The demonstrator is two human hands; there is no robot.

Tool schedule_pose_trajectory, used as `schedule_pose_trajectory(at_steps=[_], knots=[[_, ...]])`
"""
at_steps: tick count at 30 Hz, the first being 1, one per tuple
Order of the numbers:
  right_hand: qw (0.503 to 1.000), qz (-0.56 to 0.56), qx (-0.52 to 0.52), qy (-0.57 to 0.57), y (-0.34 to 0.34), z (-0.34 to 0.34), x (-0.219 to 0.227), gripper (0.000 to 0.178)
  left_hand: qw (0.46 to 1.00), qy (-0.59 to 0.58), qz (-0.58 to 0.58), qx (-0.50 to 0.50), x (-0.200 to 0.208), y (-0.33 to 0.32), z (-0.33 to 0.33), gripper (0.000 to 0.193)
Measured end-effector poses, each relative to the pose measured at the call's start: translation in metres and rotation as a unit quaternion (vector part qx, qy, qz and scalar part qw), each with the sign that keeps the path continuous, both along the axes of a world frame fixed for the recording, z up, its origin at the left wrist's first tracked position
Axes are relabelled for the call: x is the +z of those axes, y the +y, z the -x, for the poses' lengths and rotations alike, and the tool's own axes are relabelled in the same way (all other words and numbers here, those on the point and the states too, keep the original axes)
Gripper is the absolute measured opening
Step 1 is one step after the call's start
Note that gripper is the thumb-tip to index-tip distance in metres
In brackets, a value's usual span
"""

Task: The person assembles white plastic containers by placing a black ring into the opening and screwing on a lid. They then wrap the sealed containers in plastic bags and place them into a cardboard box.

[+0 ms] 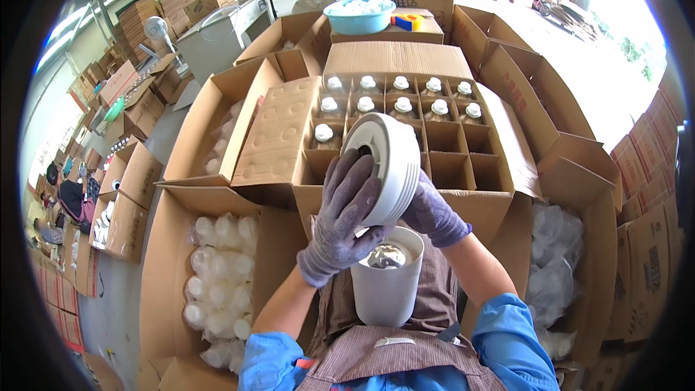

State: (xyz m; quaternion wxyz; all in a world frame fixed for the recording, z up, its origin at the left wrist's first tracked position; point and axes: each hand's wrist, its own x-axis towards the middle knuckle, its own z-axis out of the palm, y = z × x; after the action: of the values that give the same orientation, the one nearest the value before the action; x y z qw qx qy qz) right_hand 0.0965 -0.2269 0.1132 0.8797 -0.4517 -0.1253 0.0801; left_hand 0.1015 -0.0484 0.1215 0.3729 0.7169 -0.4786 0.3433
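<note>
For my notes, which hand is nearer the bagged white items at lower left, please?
The left hand, right of the bagged white items; the right hand is farther right.

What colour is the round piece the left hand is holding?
The round piece is white; it shows best in the head view, the only one here.

apparently a lid (399,182) above canister (387,295); bottles (403,106) in carton (478,207) beyond

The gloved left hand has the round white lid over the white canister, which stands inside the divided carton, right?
Not inside the carton: the head view shows the white canister at the person's lap. The gloved left hand does hold the lid over it.
</note>
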Motion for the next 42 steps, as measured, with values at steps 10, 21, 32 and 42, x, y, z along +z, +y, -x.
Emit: schedule_pose_trajectory(at_steps=[10,21,32,42], knots=[[0.940,0.240,-0.160,-0.183,-0.001,0.011,0.010,0.056,0.987,0.139,0.058,-0.055,0.011,-0.012,0.012,0.095],[0.950,0.236,-0.170,-0.118,-0.002,0.013,0.007,0.062,0.983,0.162,0.048,-0.068,-0.003,-0.015,0.014,0.081],[0.925,0.252,-0.206,-0.193,0.008,0.023,-0.005,0.034,0.977,0.204,0.057,0.028,-0.005,-0.016,0.030,0.090],[0.920,0.295,-0.257,-0.030,-0.065,0.048,-0.056,0.034,0.875,0.424,0.063,-0.225,-0.052,0.029,-0.002,0.065]])
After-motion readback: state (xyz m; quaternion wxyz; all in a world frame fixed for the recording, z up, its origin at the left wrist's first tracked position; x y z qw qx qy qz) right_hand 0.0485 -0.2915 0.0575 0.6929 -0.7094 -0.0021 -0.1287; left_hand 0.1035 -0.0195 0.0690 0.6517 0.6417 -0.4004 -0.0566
